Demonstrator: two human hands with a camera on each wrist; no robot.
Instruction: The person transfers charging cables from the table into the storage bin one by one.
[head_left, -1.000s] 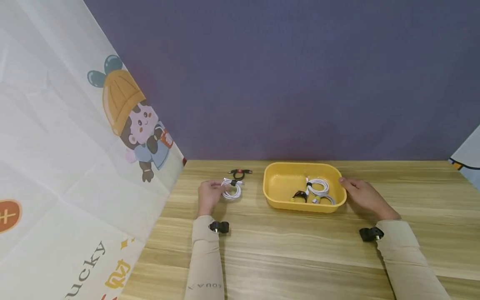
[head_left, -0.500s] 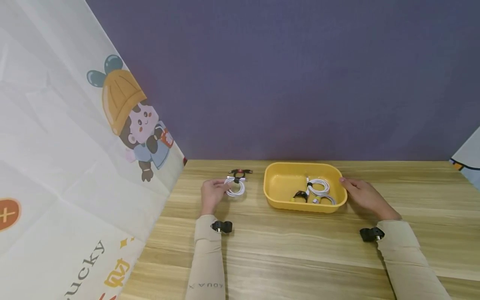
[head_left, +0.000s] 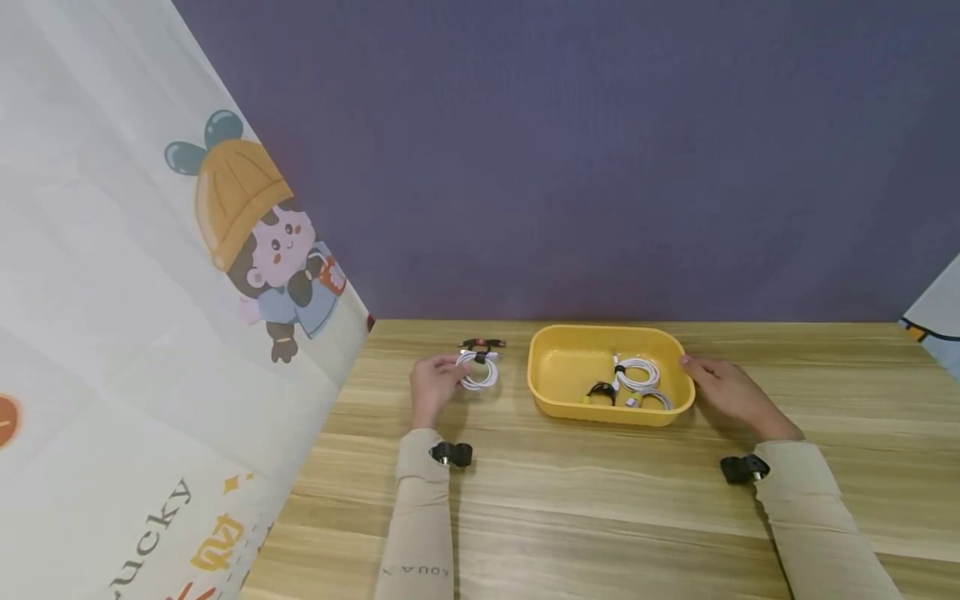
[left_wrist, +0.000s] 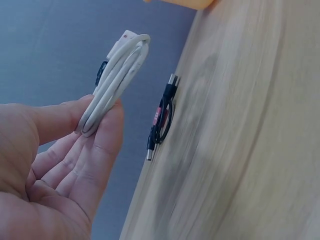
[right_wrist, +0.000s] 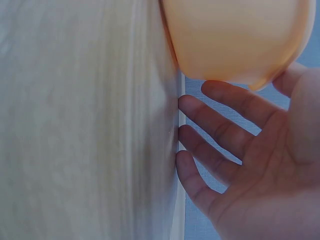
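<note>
White coiled cable (left_wrist: 114, 82) is pinched aloft between thumb and fingers of the left hand (head_left: 435, 387), near the far-left corner of the bench (head_left: 592, 500). Red-tied black cable (left_wrist: 158, 122) lies by the far edge; the coil masks its loop in head view, more than a second ago, the left hand having shifted rightward. Yellow tray (head_left: 607, 414), near far edge: unmoved, cut off in both wrist views. Inside: second white cable (head_left: 637, 387), black cord (head_left: 602, 387), grey cable (head_left: 660, 396); finer details unclear. Right hand (head_left: 729, 395) unchanged: thumb over tray's right rim, index against outer wall.
</note>
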